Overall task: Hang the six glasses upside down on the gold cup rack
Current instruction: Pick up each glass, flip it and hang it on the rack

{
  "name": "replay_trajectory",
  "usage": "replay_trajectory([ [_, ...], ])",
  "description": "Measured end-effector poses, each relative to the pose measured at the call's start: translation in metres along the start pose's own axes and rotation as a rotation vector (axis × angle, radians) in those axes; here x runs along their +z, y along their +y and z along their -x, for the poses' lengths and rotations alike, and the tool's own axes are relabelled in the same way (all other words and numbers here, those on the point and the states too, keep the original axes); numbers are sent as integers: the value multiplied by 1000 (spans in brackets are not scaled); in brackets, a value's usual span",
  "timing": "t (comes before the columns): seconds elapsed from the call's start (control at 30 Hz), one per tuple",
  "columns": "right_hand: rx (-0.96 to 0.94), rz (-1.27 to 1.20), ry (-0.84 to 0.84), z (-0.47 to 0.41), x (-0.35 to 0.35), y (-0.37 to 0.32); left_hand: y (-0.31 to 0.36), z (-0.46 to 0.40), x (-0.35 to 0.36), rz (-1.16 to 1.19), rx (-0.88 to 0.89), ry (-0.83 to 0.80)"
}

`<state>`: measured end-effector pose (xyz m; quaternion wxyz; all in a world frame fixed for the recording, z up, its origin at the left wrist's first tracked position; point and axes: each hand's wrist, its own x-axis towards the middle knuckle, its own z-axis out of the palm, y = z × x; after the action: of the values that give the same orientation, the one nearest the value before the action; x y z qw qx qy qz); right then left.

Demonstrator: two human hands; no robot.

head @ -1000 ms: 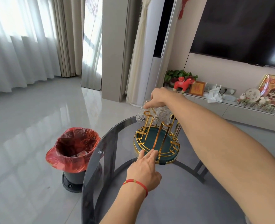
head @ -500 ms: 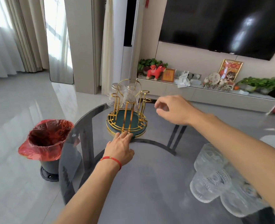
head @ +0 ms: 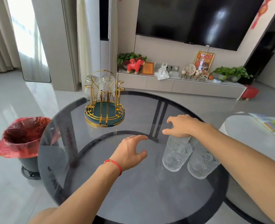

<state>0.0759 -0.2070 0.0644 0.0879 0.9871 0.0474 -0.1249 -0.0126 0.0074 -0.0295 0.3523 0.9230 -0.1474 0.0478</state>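
- nearest the camera, the dark round glass worktop (head: pixel 133 191) carries everything; a pale second table sits just beside it on the right.
- the left hand (head: pixel 130 152) hovers over the worktop with its grip apart, fingers spread, holding nothing; a red string circles its wrist.
- the right hand (head: pixel 182 126) lies over the rim of the nearest glass (head: pixel 176 155), fingers draped across the top; whether this grip has closed on the glass cannot be told.
- a second glass (head: pixel 201 164) stands touching or just beside the first, partly under the right forearm; any further glasses behind the arm are hidden.
- farther off, the gold cup rack (head: pixel 105 109) stands near the worktop's far edge, with two hung glasses (head: pixel 99 86) upside down on its back pegs and the front pegs bare.
- judged risks: a top-down hold on ribbed glass could slip during the flip to upside down; lifting one glass could knock its close neighbour over on the hard surface.
- the rack sits close to the edge, above the floor and the red-lined bin (head: pixel 22 139); an off-centre push on a peg, with the left hand away from the base, could slide or tip it.
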Motion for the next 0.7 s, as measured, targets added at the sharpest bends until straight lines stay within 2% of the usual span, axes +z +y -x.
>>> replay_trajectory([
  [0.13,107,3,-30,-5,2,2,15,2,11,69,36,4],
  [0.23,84,-82,-28,-6,-1,3,16,-2,13,142,-4,22],
  [0.33,12,-192,82,0,-13,-1,12,-9,8,269,-116,55],
  [0.43,-109,-512,224,12,-23,-12,12,-14,-3,620,-322,118],
  [0.5,-193,-839,179,19,-22,-27,13,-17,-13,1013,-486,95],
  [0.57,-265,-1044,99,24,-10,-42,13,-16,-23,1362,-526,62],
  [0.63,-318,-1031,75,25,1,-59,8,-14,-31,1437,-469,124],
  [0.7,-342,-884,45,24,5,-70,4,-13,-36,1324,-464,234],
])
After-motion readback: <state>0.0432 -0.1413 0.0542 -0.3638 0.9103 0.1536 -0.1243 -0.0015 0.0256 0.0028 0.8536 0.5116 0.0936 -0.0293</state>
